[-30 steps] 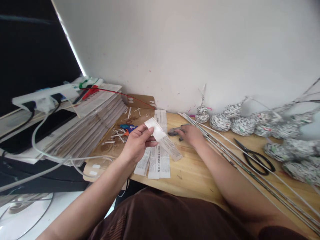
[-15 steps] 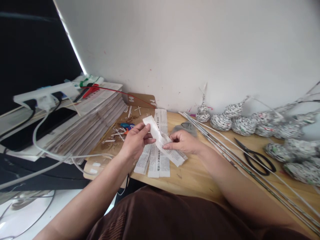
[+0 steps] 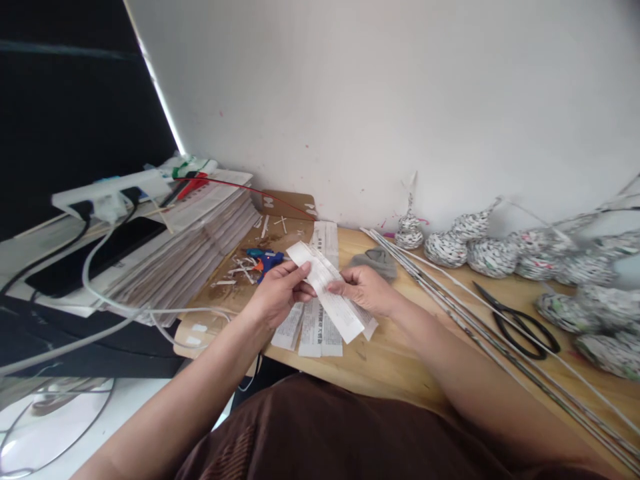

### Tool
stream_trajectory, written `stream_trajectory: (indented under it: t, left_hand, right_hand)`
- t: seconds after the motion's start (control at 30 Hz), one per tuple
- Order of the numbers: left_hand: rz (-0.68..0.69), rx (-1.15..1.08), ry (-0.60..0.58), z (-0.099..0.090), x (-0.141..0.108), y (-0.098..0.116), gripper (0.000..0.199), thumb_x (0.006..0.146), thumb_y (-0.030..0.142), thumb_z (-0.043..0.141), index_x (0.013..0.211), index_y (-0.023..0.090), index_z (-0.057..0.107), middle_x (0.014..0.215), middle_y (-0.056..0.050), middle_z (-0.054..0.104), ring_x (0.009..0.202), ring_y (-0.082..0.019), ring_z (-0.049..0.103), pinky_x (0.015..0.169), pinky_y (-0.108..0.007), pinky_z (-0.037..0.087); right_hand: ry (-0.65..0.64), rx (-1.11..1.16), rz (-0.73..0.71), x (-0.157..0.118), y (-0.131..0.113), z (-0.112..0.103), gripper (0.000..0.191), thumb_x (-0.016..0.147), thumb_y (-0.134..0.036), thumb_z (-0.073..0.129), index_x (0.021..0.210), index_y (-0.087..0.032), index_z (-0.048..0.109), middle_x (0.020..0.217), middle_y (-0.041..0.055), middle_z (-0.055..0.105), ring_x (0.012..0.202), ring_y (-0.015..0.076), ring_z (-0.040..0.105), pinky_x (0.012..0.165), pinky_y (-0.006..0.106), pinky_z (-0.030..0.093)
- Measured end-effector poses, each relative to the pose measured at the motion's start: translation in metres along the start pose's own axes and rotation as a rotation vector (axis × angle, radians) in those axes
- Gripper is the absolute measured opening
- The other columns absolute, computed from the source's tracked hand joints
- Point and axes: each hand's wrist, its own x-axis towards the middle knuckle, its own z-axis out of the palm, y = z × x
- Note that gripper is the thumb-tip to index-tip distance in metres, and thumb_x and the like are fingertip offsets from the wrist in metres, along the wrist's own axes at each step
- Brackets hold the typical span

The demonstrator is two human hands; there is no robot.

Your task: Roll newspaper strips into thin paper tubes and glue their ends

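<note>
My left hand [image 3: 286,288] pinches the upper left part of a folded newspaper strip [image 3: 334,300], thumb on top. My right hand [image 3: 364,288] grips the strip's right edge near its middle, with the thumb over the paper. The strip slants down to the right above the table, and a second layer shows behind its lower end. Beneath it, several flat newspaper strips [image 3: 320,337] lie on the wooden table [image 3: 395,350]. A grey cloth [image 3: 375,261] rests just behind my right hand.
Stacked newspapers [image 3: 215,233], a phone [image 3: 100,257] and a power strip [image 3: 113,190] are at left. A blue glue gun [image 3: 270,260] lies among paper scraps. Long paper rods [image 3: 450,310], black scissors [image 3: 520,327] and several woven paper gourds [image 3: 493,257] are at right.
The held strip's upper part, raised and bent before, now lies flatter and straighter between my hands. The view has shifted slightly, and more of the glue gun shows.
</note>
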Motion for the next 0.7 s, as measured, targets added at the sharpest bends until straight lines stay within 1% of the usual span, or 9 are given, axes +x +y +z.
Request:
stream_trajectory:
  t: [0.13,0.2,0.3,0.37,0.43,0.5,0.57,0.63,0.7]
  left_hand:
    - [-0.057,-0.125,0.037,0.000,0.001,0.003,0.016,0.084,0.027,0.064,0.085,0.012,0.060,0.069,-0.004,0.066,0.062,-0.013,0.069,0.047,-0.014,0.051]
    - [-0.071,-0.152,0.038,-0.001,0.001,0.003,0.020,0.085,0.032,0.063,0.085,0.013,0.059,0.069,-0.003,0.065,0.062,-0.014,0.069,0.045,-0.015,0.049]
    - [-0.066,-0.150,0.047,-0.004,0.000,0.002,0.023,0.083,0.036,0.064,0.085,0.013,0.059,0.067,-0.003,0.065,0.053,-0.011,0.065,0.039,-0.014,0.044]
    - [-0.076,-0.151,0.070,-0.005,-0.001,0.001,0.023,0.084,0.035,0.063,0.085,0.013,0.061,0.068,-0.004,0.067,0.054,-0.012,0.065,0.043,-0.016,0.047]
    - [-0.083,-0.150,0.081,-0.005,-0.003,0.000,0.022,0.086,0.034,0.060,0.087,0.012,0.062,0.072,-0.007,0.069,0.057,-0.013,0.066,0.048,-0.018,0.051]
    - [-0.069,-0.149,0.092,-0.004,-0.005,0.000,0.021,0.087,0.032,0.058,0.088,0.011,0.062,0.072,-0.008,0.069,0.058,-0.013,0.067,0.051,-0.019,0.053]
    - [-0.046,-0.148,0.107,-0.003,-0.007,-0.001,0.022,0.086,0.033,0.059,0.087,0.011,0.062,0.070,-0.007,0.069,0.060,-0.014,0.067,0.054,-0.021,0.054]
    - [-0.010,-0.134,0.092,-0.002,-0.010,-0.003,0.023,0.083,0.035,0.064,0.087,0.012,0.063,0.071,-0.006,0.068,0.063,-0.014,0.067,0.058,-0.021,0.054]
    - [0.040,-0.090,0.034,-0.002,-0.014,-0.005,0.024,0.077,0.033,0.071,0.087,0.013,0.064,0.073,-0.004,0.068,0.064,-0.011,0.065,0.062,-0.020,0.053]
  right_hand:
    - [-0.016,-0.047,-0.059,-0.002,-0.005,0.002,0.057,0.085,-0.066,0.041,0.064,-0.015,0.055,0.059,0.0006,0.049,0.054,0.0105,0.043,0.048,0.023,0.032]
    - [-0.086,-0.089,-0.070,-0.004,-0.007,0.003,0.057,0.086,-0.065,0.039,0.064,-0.015,0.055,0.059,0.0003,0.048,0.054,0.0103,0.042,0.048,0.023,0.032]
    - [-0.173,-0.165,-0.075,-0.007,-0.010,0.004,0.052,0.085,-0.062,0.046,0.068,-0.015,0.058,0.060,-0.0004,0.050,0.055,0.0102,0.043,0.049,0.023,0.032]
    - [-0.131,-0.173,-0.127,-0.007,-0.011,0.004,0.043,0.081,-0.058,0.056,0.081,-0.016,0.062,0.069,0.0001,0.056,0.061,0.0113,0.047,0.054,0.023,0.036]
    - [-0.006,-0.160,-0.190,-0.006,-0.010,0.005,0.040,0.074,-0.054,0.067,0.089,-0.017,0.061,0.075,-0.0004,0.057,0.065,0.0117,0.048,0.057,0.023,0.037]
    - [0.123,-0.163,-0.207,-0.005,-0.009,0.006,0.039,0.072,-0.053,0.069,0.083,-0.017,0.059,0.070,-0.0016,0.053,0.062,0.0108,0.045,0.055,0.022,0.035]
    - [0.158,-0.152,-0.181,-0.004,-0.007,0.007,0.039,0.078,-0.055,0.062,0.072,-0.017,0.057,0.061,-0.0024,0.047,0.056,0.0097,0.040,0.049,0.022,0.030]
    - [0.084,-0.119,-0.155,-0.004,-0.005,0.006,0.045,0.082,-0.057,0.054,0.064,-0.016,0.055,0.056,-0.0027,0.043,0.051,0.0089,0.036,0.046,0.022,0.026]
    - [-0.002,-0.099,-0.146,-0.004,-0.006,0.004,0.049,0.083,-0.058,0.053,0.059,-0.015,0.054,0.052,-0.0030,0.041,0.048,0.0080,0.034,0.044,0.023,0.024]
